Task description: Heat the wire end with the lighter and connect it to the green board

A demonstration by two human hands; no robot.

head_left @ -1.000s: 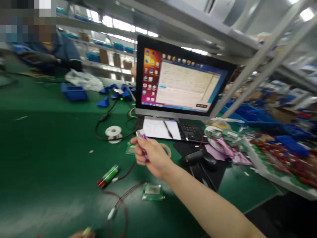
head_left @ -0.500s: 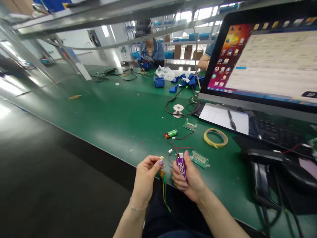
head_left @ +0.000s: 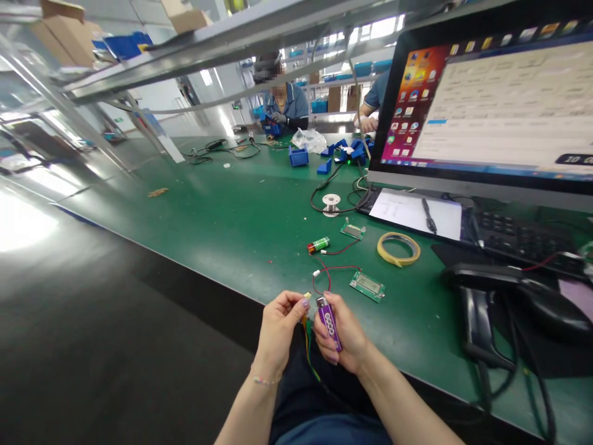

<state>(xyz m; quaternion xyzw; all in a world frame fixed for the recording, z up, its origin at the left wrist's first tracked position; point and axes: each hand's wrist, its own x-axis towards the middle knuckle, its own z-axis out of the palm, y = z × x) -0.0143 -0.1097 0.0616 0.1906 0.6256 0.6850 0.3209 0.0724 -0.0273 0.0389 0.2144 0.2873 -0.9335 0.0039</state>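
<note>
My left hand (head_left: 279, 324) pinches a small pale yellow tip (head_left: 307, 296) between thumb and fingertips; its exact kind is too small to make out. Below those fingers hang thin green, yellow and dark wires (head_left: 309, 352). Wrapped round a purple lighter (head_left: 330, 324), my right hand (head_left: 351, 343) holds it upright with a slight lean, its metal top close to the pale tip. I see no flame. Just beyond the hands lies a green circuit board with a display (head_left: 367, 285), joined to a red wire and white plug. A similar, smaller board (head_left: 353, 231) and a green battery (head_left: 317, 245) lie farther back.
Yellow tape (head_left: 398, 249) and a white spool (head_left: 331, 205) lie on the green table (head_left: 222, 222). A scanner (head_left: 477, 315), keyboard (head_left: 514, 232) and monitor (head_left: 491, 111) stand right. Blue plastic parts (head_left: 299, 156) lie at the back, where two people sit.
The lighter, in my right hand, has come nearer to my left fingers, and its top sits lower. The whole view has shifted slightly.
</note>
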